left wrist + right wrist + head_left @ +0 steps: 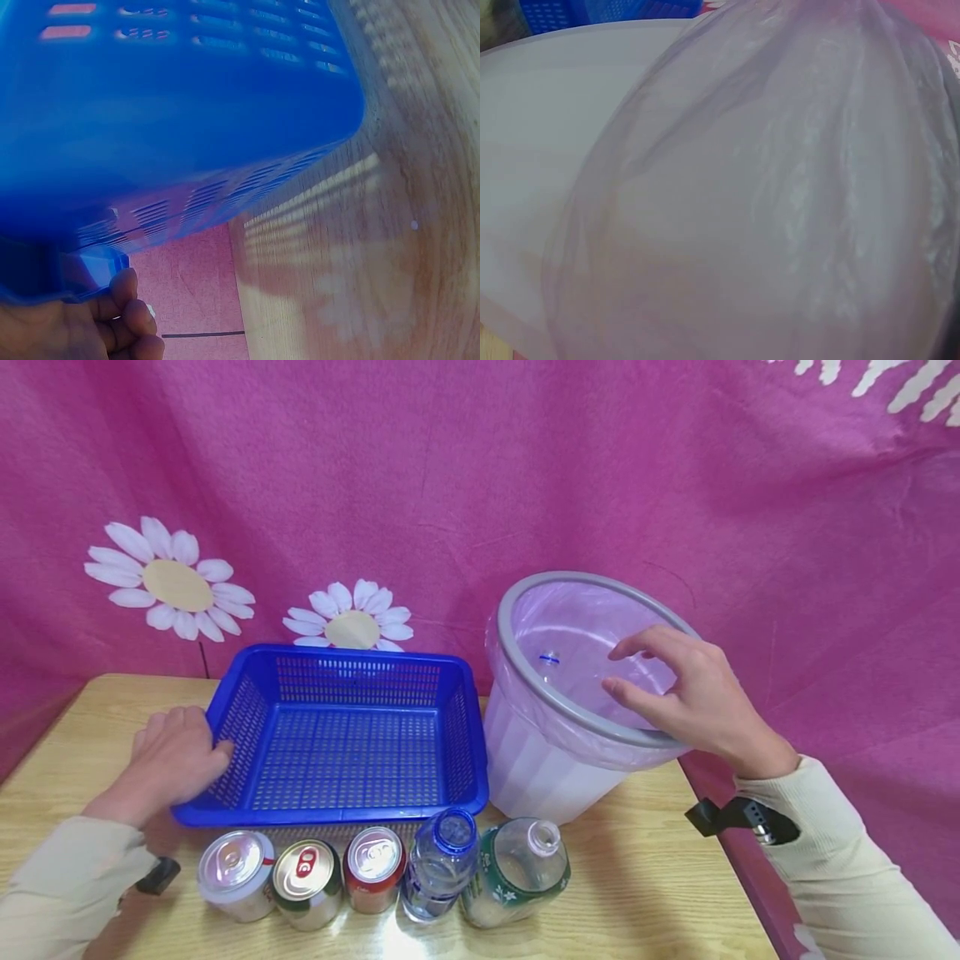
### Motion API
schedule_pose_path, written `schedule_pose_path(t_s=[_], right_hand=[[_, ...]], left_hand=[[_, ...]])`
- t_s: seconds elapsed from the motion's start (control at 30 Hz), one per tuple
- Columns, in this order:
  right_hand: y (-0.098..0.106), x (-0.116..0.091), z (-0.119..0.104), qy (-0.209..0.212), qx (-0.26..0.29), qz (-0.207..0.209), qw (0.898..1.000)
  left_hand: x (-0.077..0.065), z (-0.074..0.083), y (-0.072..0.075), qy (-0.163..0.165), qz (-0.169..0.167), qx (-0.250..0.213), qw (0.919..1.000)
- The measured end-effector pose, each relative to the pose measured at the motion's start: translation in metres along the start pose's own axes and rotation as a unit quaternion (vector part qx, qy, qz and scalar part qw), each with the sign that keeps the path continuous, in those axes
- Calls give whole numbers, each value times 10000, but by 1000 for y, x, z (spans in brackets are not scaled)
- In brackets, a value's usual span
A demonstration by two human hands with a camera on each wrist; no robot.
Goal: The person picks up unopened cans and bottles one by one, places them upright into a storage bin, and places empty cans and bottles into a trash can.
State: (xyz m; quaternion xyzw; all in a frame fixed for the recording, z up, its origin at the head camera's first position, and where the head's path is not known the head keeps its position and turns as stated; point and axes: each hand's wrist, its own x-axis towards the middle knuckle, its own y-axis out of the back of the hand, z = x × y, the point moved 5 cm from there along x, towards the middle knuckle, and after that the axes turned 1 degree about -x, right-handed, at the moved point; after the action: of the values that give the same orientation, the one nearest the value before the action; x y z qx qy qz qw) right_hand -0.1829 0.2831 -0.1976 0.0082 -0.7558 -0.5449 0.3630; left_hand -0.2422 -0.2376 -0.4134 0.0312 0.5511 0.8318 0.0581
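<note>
My left hand (178,757) grips the left rim of a blue plastic basket (330,815), its thumb over the edge. In the left wrist view, the fingers (124,289) curl at the rim beside the perforated wall. Over the mouth of a white trash bin (525,777) hangs my right hand (686,693), thumb and fingers apart and nothing between them. A translucent pinkish bag (780,187) lines the bin and folds over its grey rim (551,693). Inside the bin lies a clear bottle (550,667) with a blue ring.
In front of the basket stand a white can (238,877), a green and gold can (306,885), a red can (375,870), a clear bottle with a blue neck (435,868) and a green-labelled bottle (517,877). A pink cloth (450,485) with daisies hangs behind the table (637,893).
</note>
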Motion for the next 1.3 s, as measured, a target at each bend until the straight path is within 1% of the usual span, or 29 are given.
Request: schedule_pose_path(t_s=[0.5, 0.7, 0.9, 1.2, 1.3], right_hand=[[6, -5, -7, 199, 83, 45, 9998], [8, -8, -13, 288, 220, 75, 9993], [11, -11, -21, 438, 348, 189, 9983], [13, -17, -33, 696, 768, 441, 9936], [13, -18, -37, 703, 768, 412, 9937]], left_hand=[[-2, 2, 1, -42, -4, 22, 10000], [-2, 3, 2, 14, -45, 25, 10000], [-2, 3, 2, 11, -91, 57, 9999], [-2, 3, 1, -22, -81, 29, 10000], [-2, 2, 0, -23, -108, 40, 9999]])
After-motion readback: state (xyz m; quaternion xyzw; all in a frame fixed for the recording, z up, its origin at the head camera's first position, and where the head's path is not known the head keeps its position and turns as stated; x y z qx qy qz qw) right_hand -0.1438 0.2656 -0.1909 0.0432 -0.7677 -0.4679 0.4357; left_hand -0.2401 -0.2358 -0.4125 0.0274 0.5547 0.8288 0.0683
